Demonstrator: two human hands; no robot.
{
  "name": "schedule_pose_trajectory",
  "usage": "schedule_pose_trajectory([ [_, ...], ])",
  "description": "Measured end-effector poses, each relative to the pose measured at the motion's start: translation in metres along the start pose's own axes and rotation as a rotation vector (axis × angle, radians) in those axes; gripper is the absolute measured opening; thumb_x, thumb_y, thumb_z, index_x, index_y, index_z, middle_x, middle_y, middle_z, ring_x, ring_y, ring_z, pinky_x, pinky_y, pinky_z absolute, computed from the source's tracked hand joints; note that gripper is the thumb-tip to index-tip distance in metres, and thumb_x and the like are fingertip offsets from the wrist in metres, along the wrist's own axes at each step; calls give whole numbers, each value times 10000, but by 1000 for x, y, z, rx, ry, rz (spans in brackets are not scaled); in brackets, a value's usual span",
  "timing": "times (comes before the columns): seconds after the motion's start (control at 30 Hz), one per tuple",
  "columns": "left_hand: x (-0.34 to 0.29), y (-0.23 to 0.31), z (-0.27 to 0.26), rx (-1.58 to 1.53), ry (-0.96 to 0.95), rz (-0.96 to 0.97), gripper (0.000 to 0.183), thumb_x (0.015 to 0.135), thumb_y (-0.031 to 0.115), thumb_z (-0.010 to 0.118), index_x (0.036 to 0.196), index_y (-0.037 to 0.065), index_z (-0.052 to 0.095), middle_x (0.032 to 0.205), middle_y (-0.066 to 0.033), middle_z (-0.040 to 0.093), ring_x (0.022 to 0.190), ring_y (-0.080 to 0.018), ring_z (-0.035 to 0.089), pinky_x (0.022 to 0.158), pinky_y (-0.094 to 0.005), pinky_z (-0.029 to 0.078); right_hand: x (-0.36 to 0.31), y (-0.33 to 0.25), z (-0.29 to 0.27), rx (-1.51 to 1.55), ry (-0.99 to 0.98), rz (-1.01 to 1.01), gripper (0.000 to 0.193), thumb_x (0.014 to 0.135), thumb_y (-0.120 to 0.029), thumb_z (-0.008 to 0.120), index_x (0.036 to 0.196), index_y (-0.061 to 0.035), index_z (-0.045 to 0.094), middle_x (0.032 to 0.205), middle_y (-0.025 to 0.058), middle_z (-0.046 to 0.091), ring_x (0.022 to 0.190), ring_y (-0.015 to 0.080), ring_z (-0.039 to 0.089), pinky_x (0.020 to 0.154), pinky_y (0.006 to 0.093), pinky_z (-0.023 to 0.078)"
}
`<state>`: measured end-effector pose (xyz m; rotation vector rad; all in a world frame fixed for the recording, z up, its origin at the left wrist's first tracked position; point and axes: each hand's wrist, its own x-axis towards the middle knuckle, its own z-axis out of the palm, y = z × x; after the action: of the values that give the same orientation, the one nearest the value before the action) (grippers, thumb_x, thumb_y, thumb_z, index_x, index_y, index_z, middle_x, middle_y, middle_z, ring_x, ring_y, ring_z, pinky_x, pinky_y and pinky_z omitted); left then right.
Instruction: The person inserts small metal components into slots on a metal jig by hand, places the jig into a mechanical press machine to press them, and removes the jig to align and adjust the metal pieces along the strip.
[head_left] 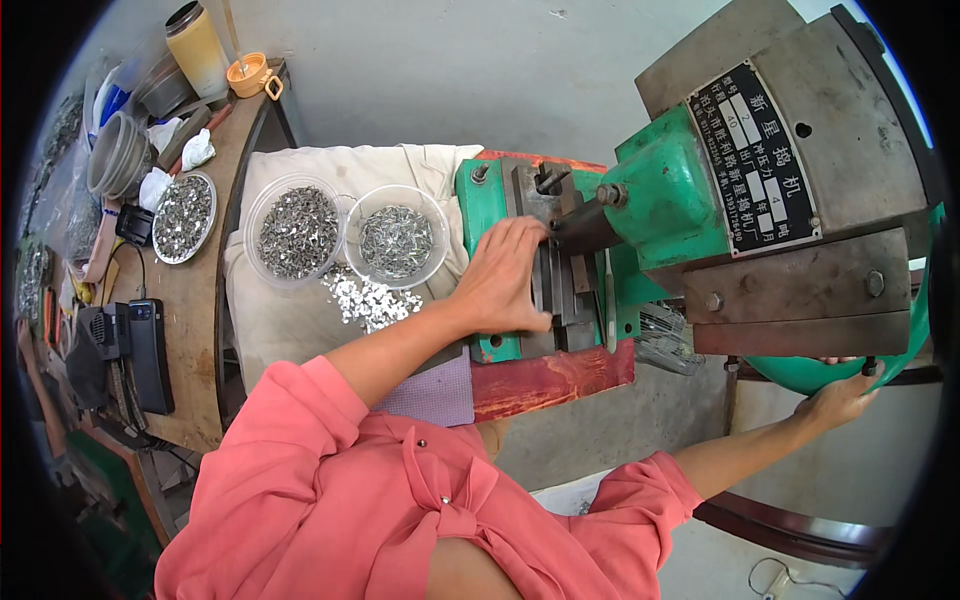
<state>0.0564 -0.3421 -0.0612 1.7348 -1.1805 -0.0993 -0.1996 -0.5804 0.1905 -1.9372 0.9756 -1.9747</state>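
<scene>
My left hand (503,277) lies over the steel die (552,275) on the bed of a green press (665,190). Its thumb is spread from the fingers, and the fingertips reach the die under the press's dark ram (588,228). Any small part at those fingertips is hidden. At the right, my right hand (838,402) is closed around the rim of a green wheel (800,378), partly behind the press head. Left of the die stand two clear plastic bowls, one with darker small metal parts (298,232), the other with shiny ones (396,242). Loose silvery pieces (370,303) lie in front of them.
Beige cloth (265,320) covers the stand beside the press, above a red board (560,384). A wooden table (190,330) at the left bears a plate of metal pieces (184,218), a phone (150,355), a yellow bottle (197,50) and an orange lid (250,76).
</scene>
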Motion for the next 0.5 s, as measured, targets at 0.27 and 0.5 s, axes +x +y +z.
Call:
schedule_pose_trajectory([
  [0.27,-32,21,-5,-34,-59,-5,910,501,290,841,1252,-6,420,1297,-195,438,1258,-407,401,1098,-487,322,-24,11,10,-108,168,-94,529,987,-352,568,1304,63,483,1240,176,555,1098,293,580,941,379,473],
  [0.5,-35,19,-3,-13,-82,-6,935,512,286,854,1275,-1,397,1309,-191,435,1260,-403,399,1098,-491,317,-211,38,48,-168,-152,-375,278,999,-181,525,1168,40,535,1083,173,571,1081,308,518,984,449,363],
])
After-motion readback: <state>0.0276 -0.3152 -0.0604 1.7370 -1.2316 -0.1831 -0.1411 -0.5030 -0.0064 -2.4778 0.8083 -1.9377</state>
